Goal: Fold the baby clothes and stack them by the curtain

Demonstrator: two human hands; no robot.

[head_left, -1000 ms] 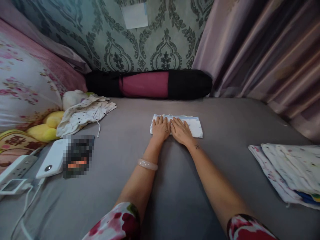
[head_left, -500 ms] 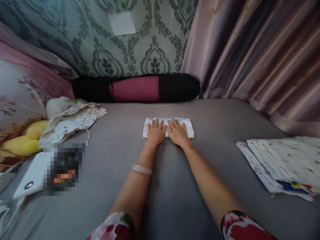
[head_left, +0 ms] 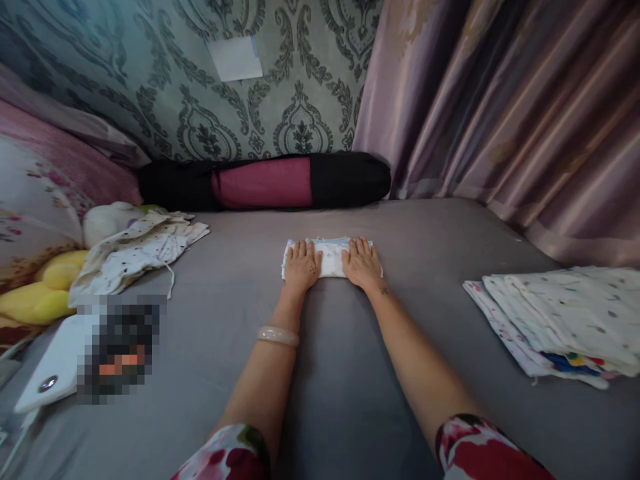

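Observation:
A small folded white cloth [head_left: 331,260] with a light blue edge lies flat on the grey bed sheet [head_left: 340,333], straight ahead of me. Flat on its left end rests my left hand [head_left: 302,265], fingers stretched toward the far edge. My right hand [head_left: 363,263] lies the same way on the right end. The white middle of the cloth shows between my thumbs. Both palms face down, hiding the cloth beneath them.
A stack of folded patterned cloths [head_left: 565,320] sits at the right. Left are a crumpled spotted cloth [head_left: 135,253], yellow plush toys [head_left: 43,293] and a white device [head_left: 55,363] beside a blurred patch. A black and maroon long bag [head_left: 260,183] lies along the wall.
My hands have slid apart, from the middle of the folded cloth to its two ends. The view has shifted slightly.

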